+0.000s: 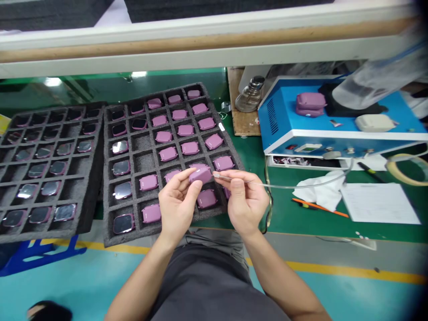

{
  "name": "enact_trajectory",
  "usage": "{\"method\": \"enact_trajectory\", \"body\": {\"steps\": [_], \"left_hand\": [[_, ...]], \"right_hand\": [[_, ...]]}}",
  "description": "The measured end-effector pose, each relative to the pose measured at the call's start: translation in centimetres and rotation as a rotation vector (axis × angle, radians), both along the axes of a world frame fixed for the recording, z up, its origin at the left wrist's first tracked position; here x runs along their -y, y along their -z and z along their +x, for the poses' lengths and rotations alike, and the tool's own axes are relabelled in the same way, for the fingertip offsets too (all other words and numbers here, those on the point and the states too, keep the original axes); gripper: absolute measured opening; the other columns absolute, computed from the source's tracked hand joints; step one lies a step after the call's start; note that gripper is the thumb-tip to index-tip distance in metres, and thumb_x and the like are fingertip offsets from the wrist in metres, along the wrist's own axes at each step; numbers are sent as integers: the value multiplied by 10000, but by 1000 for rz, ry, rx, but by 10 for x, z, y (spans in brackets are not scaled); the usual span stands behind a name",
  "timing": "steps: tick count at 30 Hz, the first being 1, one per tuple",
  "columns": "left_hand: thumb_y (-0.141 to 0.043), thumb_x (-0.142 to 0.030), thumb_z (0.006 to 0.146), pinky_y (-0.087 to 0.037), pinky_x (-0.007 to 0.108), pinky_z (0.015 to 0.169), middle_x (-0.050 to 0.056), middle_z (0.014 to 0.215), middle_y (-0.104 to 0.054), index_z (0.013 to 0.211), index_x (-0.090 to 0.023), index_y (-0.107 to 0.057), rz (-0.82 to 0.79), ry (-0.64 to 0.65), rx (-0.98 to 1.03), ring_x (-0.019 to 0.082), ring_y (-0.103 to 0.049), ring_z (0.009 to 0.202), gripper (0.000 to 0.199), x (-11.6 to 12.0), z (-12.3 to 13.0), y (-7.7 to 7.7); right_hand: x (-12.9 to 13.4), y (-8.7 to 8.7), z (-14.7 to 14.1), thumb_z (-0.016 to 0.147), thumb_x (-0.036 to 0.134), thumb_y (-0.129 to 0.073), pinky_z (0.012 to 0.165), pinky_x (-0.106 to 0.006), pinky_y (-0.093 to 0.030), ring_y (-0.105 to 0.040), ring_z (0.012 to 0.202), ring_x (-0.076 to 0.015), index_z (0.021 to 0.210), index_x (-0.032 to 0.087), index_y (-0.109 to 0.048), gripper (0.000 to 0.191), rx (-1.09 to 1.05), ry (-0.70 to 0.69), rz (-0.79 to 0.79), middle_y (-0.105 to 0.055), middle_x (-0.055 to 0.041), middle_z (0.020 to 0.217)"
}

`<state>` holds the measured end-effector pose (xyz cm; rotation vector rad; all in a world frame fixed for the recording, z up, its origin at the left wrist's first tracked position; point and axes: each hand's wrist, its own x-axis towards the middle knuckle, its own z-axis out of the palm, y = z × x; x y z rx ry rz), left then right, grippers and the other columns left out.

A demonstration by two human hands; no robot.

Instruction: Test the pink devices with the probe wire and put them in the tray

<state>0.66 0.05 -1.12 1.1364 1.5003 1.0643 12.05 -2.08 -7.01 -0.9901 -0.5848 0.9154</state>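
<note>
Centre of frame: left hand (176,206) pinches a small purple case (200,174), thumb and fingers closed around it, holding it just above the front-right cells of the foam tray (140,161). Right hand (245,201) is clenched in a fine pinch on a thin clear tube (284,186), whose tip (216,175) touches or sits just beside the case's right edge; can't tell which. The tube runs right across the green bench toward the blue machine (334,116) in the upper right. That tray holds many matching purple cases in its right columns, with glossy face-up pieces in its left column. A 2nd foam tray (43,165) at left holds more glossy-faced pieces. On the machine top: 1 stack of purple cases (310,104) and 1 white case (374,122). A glass bottle (250,94) stands left of the machine; crumpled white cloth (319,191), an orange pen (319,207) and a paper sheet (377,203) lie at centre right. Judgement on doing this well: keep the case steady and tilted so the edge under the tip faces the camera, brace both hands close together, move only the tip, and keep the tube slack so it doesn't drag on the tray.
</note>
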Motion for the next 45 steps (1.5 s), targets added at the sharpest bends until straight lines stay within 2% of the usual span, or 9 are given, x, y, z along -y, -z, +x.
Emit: {"method": "enact_trajectory", "body": {"steps": [10,23,31,38,45], "left_hand": [[-821,-285,821,-629,285,912,96,1092,-801,1114,-158,-742,22,30,19,222,-776,1007,329,2,2,1],[-835,-323,809,-633,325,923,105,1099,-798,1119,-166,-748,12,22,6,246,-774,1015,358,3,2,2],[-830,-291,815,-628,280,905,99,1100,-799,1122,-164,-746,15,38,8,224,-776,1006,343,3,2,1],[-862,-351,768,-638,324,894,116,1089,-796,1104,-163,-753,8,40,-18,259,-776,1000,400,3,2,0],[-881,-353,746,-643,321,886,109,1070,-799,1099,-165,-762,23,22,-75,257,-780,975,417,1,1,0]], "right_hand": [[-1,2,1,1006,271,-610,858,-369,-677,-784,921,-187,1013,211,-686,97,9,-7,10,-762,-38,990],[-1,1,2,1007,301,-606,861,-385,-677,-781,924,-194,1001,214,-679,114,31,-16,-18,-757,-37,972],[-1,3,1,1005,289,-606,861,-391,-678,-780,922,-195,1008,216,-680,104,25,-14,-5,-754,-39,984],[-1,4,0,1002,326,-604,868,-413,-674,-772,935,-203,1002,221,-678,128,22,-16,-11,-741,-43,996],[-6,2,2,1006,307,-600,849,-365,-674,-771,925,-187,1004,211,-682,126,30,-25,31,-753,-47,985]]}}
